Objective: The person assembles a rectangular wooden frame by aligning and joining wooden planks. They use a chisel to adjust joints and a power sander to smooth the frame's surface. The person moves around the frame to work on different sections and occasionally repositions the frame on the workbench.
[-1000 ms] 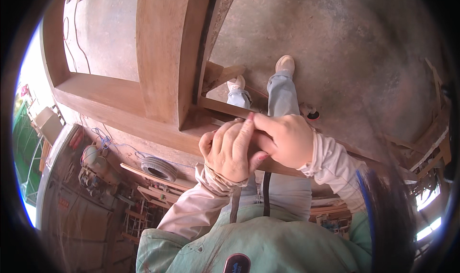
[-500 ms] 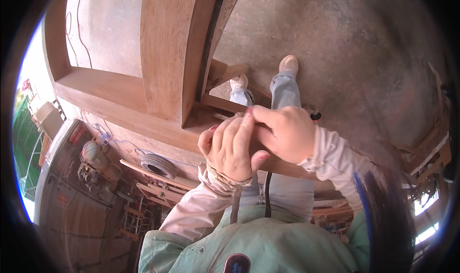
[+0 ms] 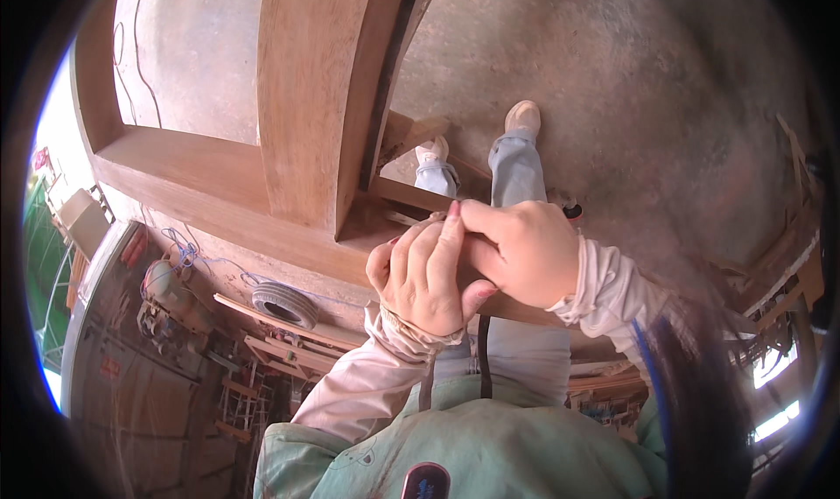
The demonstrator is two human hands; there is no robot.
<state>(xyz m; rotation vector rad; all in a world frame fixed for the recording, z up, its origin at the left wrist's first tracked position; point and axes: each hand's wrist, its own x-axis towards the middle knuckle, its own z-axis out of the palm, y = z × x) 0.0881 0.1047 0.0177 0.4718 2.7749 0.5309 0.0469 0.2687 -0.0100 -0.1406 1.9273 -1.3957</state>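
Note:
My left hand (image 3: 423,276) and my right hand (image 3: 529,252) are pressed together over the near rail of a brown wooden frame (image 3: 197,188). The left fingers curl down and its thumb points toward the right hand. My right hand is closed, its fingers bent and partly tucked behind the left hand. Whatever lies between or under the fingers is hidden. Just left of the hands, a broad upright board (image 3: 302,96) of the frame meets the rail, and a dark gap runs along its right side.
Concrete floor (image 3: 647,105) spreads beyond the frame, with my shoes (image 3: 522,115) on it. At lower left are a tyre (image 3: 285,304), wood strips (image 3: 289,355), a blue cable (image 3: 185,252) and a machine (image 3: 171,302). Timber (image 3: 792,293) is stacked at the right edge.
The view has shifted slightly. My hands stay joined at the same part of the rail, with only a small movement of the right hand and wrist.

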